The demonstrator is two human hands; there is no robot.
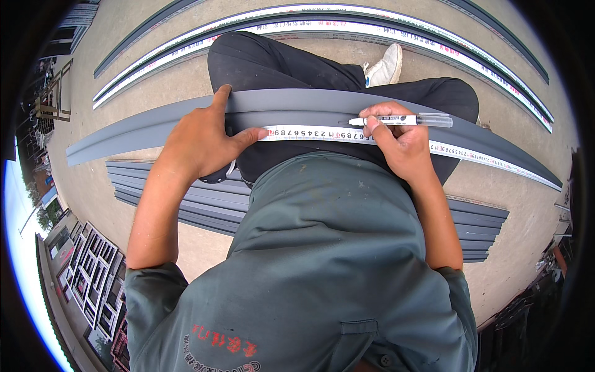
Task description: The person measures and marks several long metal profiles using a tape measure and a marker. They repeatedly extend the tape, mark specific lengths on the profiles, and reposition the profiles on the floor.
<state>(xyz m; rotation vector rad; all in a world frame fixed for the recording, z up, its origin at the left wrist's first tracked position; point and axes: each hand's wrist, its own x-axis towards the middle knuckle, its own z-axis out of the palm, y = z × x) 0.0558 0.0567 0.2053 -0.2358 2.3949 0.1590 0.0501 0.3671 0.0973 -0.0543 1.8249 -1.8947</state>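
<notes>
A long dark grey profile strip (288,100) lies across my crossed legs, bowed by the lens. Along its near edge runs a white tape-measure blade (307,134) with black and red figures. My left hand (197,137) grips the strip, thumb pressing on the blade and index finger reaching to the far edge. Between the fingers of my right hand (402,144) is a white marking pen (409,120) with a clear cap on its rear end. The pen's tip points left, over the strip just beyond the tape. My right hand covers part of the blade.
Beyond my legs, film-covered profiles (325,25) bearing writing lie on the concrete floor (111,97), with more grey strips (506,35). Ribbed grey profiles (209,209) lie behind me on both sides. White frames (93,274) lean at the lower left. A wooden stand (58,100) stands at far left.
</notes>
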